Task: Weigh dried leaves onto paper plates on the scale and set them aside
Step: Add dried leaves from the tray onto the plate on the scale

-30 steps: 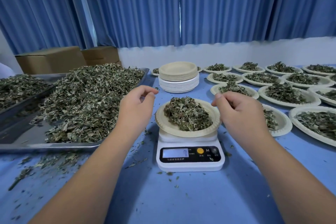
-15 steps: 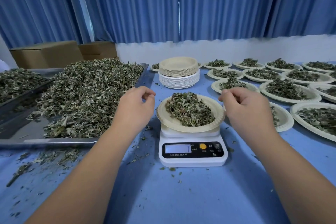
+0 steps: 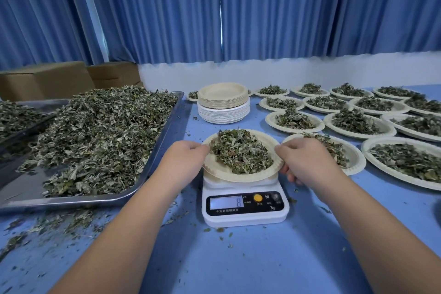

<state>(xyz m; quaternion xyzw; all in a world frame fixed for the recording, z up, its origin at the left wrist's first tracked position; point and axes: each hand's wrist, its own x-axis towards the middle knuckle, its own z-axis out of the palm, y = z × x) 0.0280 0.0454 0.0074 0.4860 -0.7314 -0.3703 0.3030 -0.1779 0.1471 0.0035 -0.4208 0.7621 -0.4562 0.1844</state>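
Fingers (image 3: 201,148) of your left hand (image 3: 183,162) pinch the left rim of the paper plate (image 3: 241,178); your right hand (image 3: 307,160) curls round the right rim. The plate, heaped with dried leaves (image 3: 241,153), is over the scale (image 3: 245,216); resting or lifted, can't tell.

Progress: over a dozen filled plates (image 3: 353,122) lie on the worktop (image 3: 238,258) to your right. This one looks weighed, not yet set aside. Plenty left: a big leaf heap (image 3: 100,133) in the metal tray (image 3: 95,201) and a tall stack of empty plates (image 3: 223,100).

Writing: the display (image 3: 226,202) shows "8", with "M" beside an orange button (image 3: 257,197). The Chinese print below is too small to read.
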